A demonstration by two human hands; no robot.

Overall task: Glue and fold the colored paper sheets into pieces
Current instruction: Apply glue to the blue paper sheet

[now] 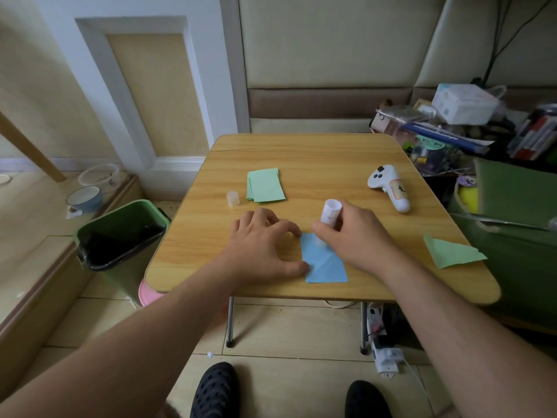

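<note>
A blue paper sheet (327, 265) with fold creases lies near the front of the wooden table (316, 164). My left hand (262, 242) presses its left edge with spread fingertips and thumb. My right hand (352, 233) grips a white glue stick (330, 213) upside down, with its tip on the sheet's top corner. The glue stick's clear cap (233, 198) stands to the left, beside a stack of green paper sheets (265, 185). A folded green piece (449, 251) lies at the table's right edge.
A white handheld controller (391, 187) lies at the table's back right. A green waste bin (120, 233) stands left of the table. Cluttered boxes and books (452, 125) and a green bag (518, 206) crowd the right side. A power strip (381, 342) lies under the table.
</note>
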